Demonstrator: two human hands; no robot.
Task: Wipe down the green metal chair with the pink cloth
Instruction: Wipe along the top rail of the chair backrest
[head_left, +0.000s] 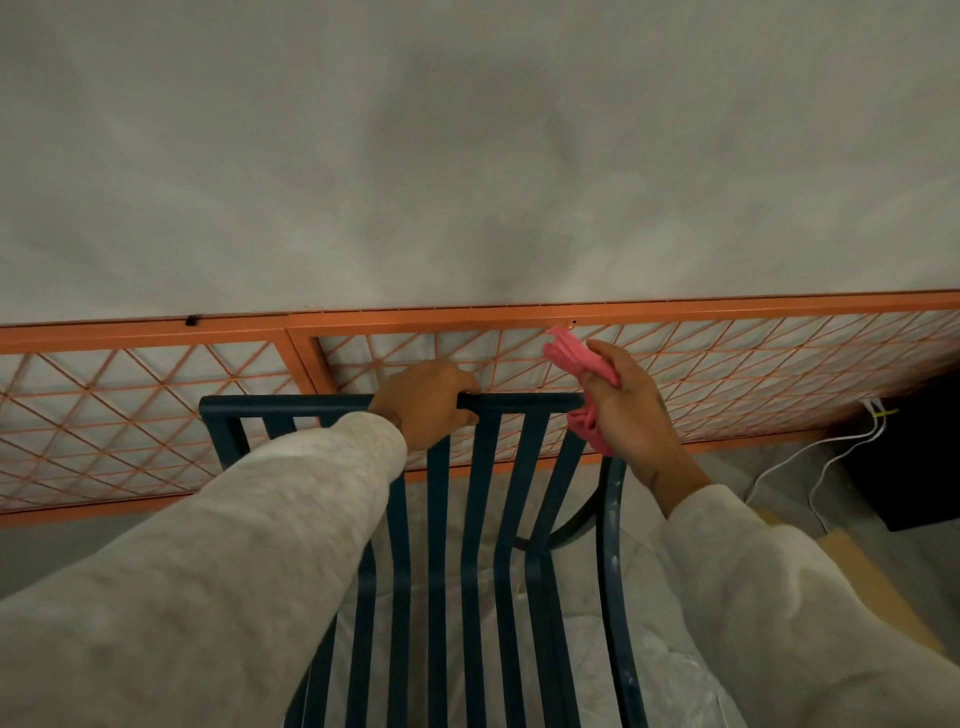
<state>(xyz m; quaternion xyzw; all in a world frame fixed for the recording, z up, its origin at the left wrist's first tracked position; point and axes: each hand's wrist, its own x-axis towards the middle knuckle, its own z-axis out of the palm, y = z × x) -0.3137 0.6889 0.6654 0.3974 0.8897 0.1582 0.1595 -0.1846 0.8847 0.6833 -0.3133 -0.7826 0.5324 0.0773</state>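
1. Head view, looking down over both arms: a dark green metal chair with flat upright slats (483, 493) stands with its back toward a pale grey wall (467, 156).
2. The left hand (426, 402) is at the middle of the chair's top rail. Its fingers are curled over the rail and grasp it firmly.
3. The right hand (631, 405) is at the right corner of the top rail and is clenched around a crumpled pink cloth (569, 353).
4. 1 end of the cloth sticks up above the fingers. The other end hangs under the hand, just at the right end of the rail. I cannot tell whether this lower end really touches the metal.
5. Both arms wear light cream sleeves (234, 545).
6. The curved tube on the right side of the chair shows small pale specks.
7. Between the chair and the wall, an orange metal frame with diamond lattice wires (130, 415) runs low along the wall, from the left edge of the view to the right.
8. On the floor to the right of the chair, 2 thin white cables (812, 496) lie beside a black box (914, 467). A flat brown board (857, 571) is near the right sleeve.
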